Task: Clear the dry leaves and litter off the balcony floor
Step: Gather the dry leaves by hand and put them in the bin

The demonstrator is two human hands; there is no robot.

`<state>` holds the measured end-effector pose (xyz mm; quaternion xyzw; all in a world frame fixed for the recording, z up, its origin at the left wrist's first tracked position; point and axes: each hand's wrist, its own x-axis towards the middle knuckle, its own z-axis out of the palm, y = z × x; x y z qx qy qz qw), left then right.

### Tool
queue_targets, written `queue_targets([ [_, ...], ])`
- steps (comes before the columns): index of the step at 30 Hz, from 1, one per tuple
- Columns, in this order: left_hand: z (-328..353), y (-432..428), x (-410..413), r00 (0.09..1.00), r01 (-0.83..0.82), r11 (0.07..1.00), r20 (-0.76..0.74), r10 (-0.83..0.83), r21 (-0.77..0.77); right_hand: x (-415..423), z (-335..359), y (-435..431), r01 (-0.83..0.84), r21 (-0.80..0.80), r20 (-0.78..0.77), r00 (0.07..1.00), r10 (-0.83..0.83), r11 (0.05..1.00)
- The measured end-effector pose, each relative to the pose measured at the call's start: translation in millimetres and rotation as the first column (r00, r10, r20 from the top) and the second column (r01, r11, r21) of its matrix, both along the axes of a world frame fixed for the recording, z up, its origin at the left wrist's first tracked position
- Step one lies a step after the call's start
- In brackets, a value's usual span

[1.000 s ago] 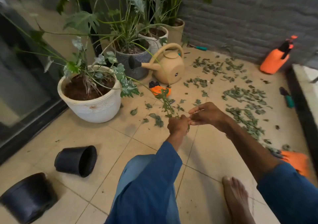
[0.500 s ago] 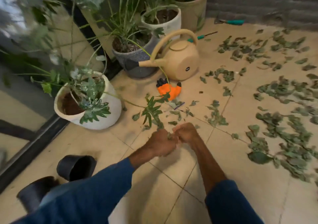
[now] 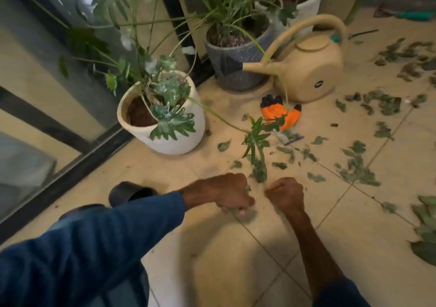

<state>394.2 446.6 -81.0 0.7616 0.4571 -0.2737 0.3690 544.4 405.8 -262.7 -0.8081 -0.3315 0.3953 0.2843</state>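
Note:
Dry green-grey leaves (image 3: 356,170) lie scattered over the beige tiled floor (image 3: 236,259), thickest toward the right. My left hand (image 3: 226,194) is curled into a fist low over the tiles and grips a bunch of leaves that stick out beneath its fingers. My right hand (image 3: 286,194) is just beside it, fingers curled, pinching small leaf bits next to a leaf (image 3: 259,173) under a drooping green stem. The two hands are a short gap apart.
A white pot (image 3: 165,139) with a plant stands left of the hands, a grey pot (image 3: 236,70) behind it, a tan watering can (image 3: 309,70) and an orange glove (image 3: 278,115) beyond. A black empty pot (image 3: 128,192) lies by my left sleeve. A glass door frame runs along the left.
The view has moved closer and lower toward the floor. My hands, which touched half a second ago, have drawn slightly apart, the left one still holding gathered leaves.

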Motion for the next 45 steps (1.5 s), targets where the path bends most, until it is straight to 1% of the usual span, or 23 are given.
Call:
queue_targets([
  [2,5.5,3.6,-10.5,1.000,-0.009,0.999,-0.018,0.010,0.030,-6.8,8.7,-13.4,-0.021,0.085,0.031,0.999,0.018,0.996],
  [4,-1.8,10.7,-20.8,0.999,-0.012,0.997,-0.049,0.016,0.079,-15.5,12.0,-14.2,-0.073,0.129,0.075,0.995,0.063,0.989],
  [6,-14.4,19.6,-31.1,0.997,-0.011,0.992,-0.076,0.021,0.125,-26.0,11.2,-2.8,-0.068,0.149,0.126,0.991,0.050,0.987],
  [9,-26.4,34.5,-41.1,0.995,-0.024,0.981,-0.088,0.042,0.190,-35.5,9.8,13.1,-0.067,0.138,0.247,0.969,0.031,0.988],
  [12,-27.7,42.5,-47.4,0.997,-0.039,0.981,-0.062,0.052,0.190,-44.8,9.7,18.8,-0.062,0.138,0.296,0.955,0.019,0.988],
  [16,-35.2,45.7,-56.0,0.998,-0.041,0.991,-0.042,0.047,0.130,-43.7,-2.1,13.2,-0.083,0.148,0.319,0.947,0.032,0.986],
  [18,-36.8,49.1,-54.7,0.999,-0.021,0.990,-0.041,0.028,0.143,-42.0,-4.5,5.9,-0.100,0.164,0.290,0.956,0.049,0.981],
  [20,-36.2,52.6,-48.2,0.999,-0.039,0.992,-0.010,0.041,0.124,-40.7,-4.0,-0.9,-0.081,0.202,0.216,0.976,0.037,0.976],
  [23,-30.9,55.6,-36.8,0.995,-0.094,0.995,0.032,0.093,0.040,-40.7,9.0,-9.1,0.057,0.292,0.027,0.997,-0.068,0.955],
  [25,-30.0,58.9,-34.8,0.992,-0.125,0.991,0.035,0.124,0.037,-40.6,17.6,-10.7,0.175,0.339,-0.069,0.985,-0.161,0.924],
  [27,-30.5,62.3,-34.8,0.990,-0.138,0.989,0.022,0.137,0.061,-39.0,19.0,-11.2,0.226,0.341,-0.114,0.974,-0.198,0.913],
  [29,-30.7,63.8,-35.1,0.989,-0.146,0.985,0.014,0.145,0.091,-38.3,17.9,-10.1,0.209,0.304,-0.131,0.976,-0.177,0.930],
  [32,-30.7,62.6,-34.4,0.990,-0.140,0.985,0.005,0.140,0.100,-37.6,13.3,-8.1,0.216,0.265,-0.203,0.965,-0.165,0.940],
  [34,-30.8,61.9,-34.6,0.990,-0.138,0.987,0.000,0.139,0.084,-37.3,10.9,-3.7,0.199,0.257,-0.213,0.966,-0.145,0.946],
  [37,-30.5,62.5,-39.2,0.989,-0.143,0.987,-0.010,0.144,0.079,-36.9,12.3,5.2,0.126,0.246,-0.194,0.978,-0.079,0.961],
  [40,-30.3,65.0,-47.2,0.986,-0.166,0.982,-0.007,0.167,0.091,-34.5,12.8,14.6,0.044,0.241,-0.109,0.994,-0.017,0.970],
  [45,-30.4,68.8,-59.9,0.981,-0.188,0.977,-0.030,0.192,0.101,-35.3,10.8,28.2,-0.059,0.269,-0.064,0.995,0.079,0.961],
])
